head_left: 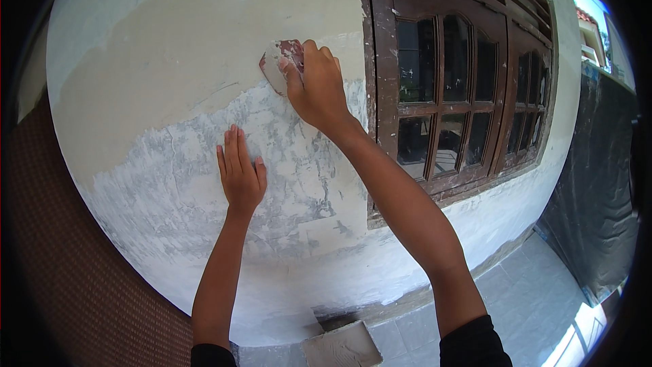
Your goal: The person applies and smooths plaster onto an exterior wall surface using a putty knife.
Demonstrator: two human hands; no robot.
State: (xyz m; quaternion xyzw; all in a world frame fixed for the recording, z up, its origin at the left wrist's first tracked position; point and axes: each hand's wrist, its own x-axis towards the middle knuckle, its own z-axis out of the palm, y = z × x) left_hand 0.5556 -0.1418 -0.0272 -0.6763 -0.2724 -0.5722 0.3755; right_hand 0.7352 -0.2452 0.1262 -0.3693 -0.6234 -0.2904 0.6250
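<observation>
Up on the wall, left of the window, my right hand grips a putty spreader. It is a flat, reddish tool smeared with whitish putty, with my thumb lying across its face. Its edge appears to meet the wall where a smooth beige coat borders a patchy white and grey area. Lower and to the left, my left hand lies against the patchy wall, fingers pointing up and holding nothing.
A brown wooden window with glass panes stands at the right. On the grey tiled floor sits a tray with beige paste. Dark sheeting hangs at the far right; a brown woven surface fills the left.
</observation>
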